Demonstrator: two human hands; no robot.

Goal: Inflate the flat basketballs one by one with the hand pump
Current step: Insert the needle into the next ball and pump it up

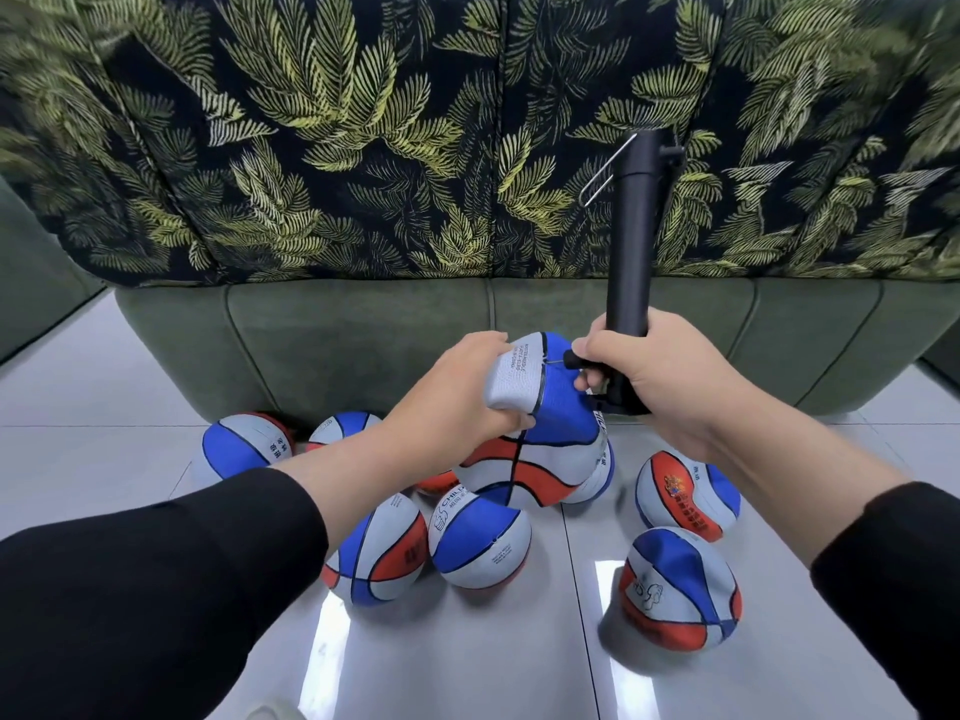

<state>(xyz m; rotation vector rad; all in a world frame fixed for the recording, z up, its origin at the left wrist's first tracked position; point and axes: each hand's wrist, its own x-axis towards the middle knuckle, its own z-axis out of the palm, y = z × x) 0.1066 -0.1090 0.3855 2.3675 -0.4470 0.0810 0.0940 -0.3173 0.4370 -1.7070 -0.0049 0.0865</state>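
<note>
Two hands at frame centre: my left hand (457, 392) grips the flat basketball (545, 407) steady; my right hand (660, 376) clasps the pump (631, 241), needle at the valve.

Loose basketballs (480, 543) crowd the glossy tiled floor (104, 449) below both arms, touching one another at the middle, with two more (685, 496) apart at right. Bare tile lies open at left and between the right pair. The green sofa base (363, 330) blocks the far side.
</note>
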